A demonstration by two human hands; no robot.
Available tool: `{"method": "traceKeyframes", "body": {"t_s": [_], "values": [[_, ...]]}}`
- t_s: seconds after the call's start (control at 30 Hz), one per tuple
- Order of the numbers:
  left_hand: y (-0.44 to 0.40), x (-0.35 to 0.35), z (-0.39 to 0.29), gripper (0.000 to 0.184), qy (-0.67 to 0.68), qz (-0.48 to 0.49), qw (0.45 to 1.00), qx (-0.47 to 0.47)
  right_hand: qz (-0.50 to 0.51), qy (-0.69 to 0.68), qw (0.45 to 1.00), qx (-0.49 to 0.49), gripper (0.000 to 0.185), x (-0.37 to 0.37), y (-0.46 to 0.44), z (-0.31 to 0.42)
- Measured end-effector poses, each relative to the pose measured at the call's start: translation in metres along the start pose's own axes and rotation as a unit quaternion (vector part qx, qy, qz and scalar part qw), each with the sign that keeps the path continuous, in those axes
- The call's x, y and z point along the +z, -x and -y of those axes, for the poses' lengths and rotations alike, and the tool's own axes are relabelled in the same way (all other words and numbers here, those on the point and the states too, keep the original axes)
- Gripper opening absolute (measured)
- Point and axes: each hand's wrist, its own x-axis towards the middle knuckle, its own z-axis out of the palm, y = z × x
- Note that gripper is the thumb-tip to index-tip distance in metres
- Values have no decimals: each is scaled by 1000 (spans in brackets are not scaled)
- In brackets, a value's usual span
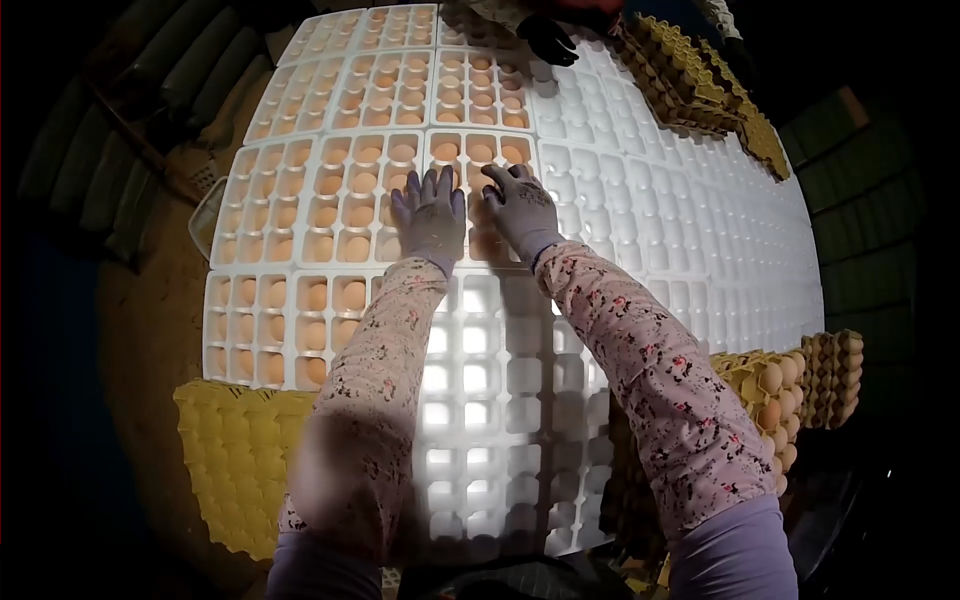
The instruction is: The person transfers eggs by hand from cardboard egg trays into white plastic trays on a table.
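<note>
My left hand, in a grey-purple glove, lies over the egg-filled white trays at the middle of the table, fingers spread and pointing forward. Beside it my right hand, gloved the same way, reaches over the same tray with its fingers bent over the eggs; what its fingertips touch is hidden. Brown eggs show in the cells just beyond both hands. Below my hands lie white trays with vacant cells. Floral sleeves cover both my forearms.
More vacant white trays spread to the right. Yellow egg cartons lie at the front left and back right. Stacked cartons with eggs stand front right. A co-worker's black-gloved hand is at the far edge.
</note>
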Motion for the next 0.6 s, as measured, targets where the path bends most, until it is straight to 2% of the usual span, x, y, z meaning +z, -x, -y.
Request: {"method": "traceKeyframes", "body": {"t_s": [0.07,0.1,0.2,0.23,0.3,0.33,0.4,0.47,0.53,0.57,0.6], "values": [[11,15,3,49,-38,-28,998,30,-140,-28,990,-10,49,26,-4,-22],[12,16,3,48,-78,-58,993,61,-115,-54,992,0,54,29,-3,-26],[9,13,6,46,-25,-32,998,53,-99,-124,987,-6,58,7,-4,-35],[10,12,7,44,7,-59,996,61,-69,-221,972,36,62,-12,-7,-36],[9,12,9,44,52,-63,994,71,10,-355,934,42,51,-67,14,-32],[8,14,11,44,72,-65,992,76,61,-377,924,34,46,-123,47,-11],[9,11,13,43,115,-65,988,77,53,-372,923,-87,40,-187,111,-12],[8,14,17,44,169,-76,980,69,72,-305,948,-65,41,-247,192,-23],[13,-8,-6,42,219,-107,967,75,18,-232,970,-64,42,-281,260,-66],[24,-29,-31,40,287,-87,947,118,2,-201,980,-14,39,-295,292,-89],[35,-55,-53,38,348,-70,922,156,1,-232,970,66,38,-303,318,-113]]}}
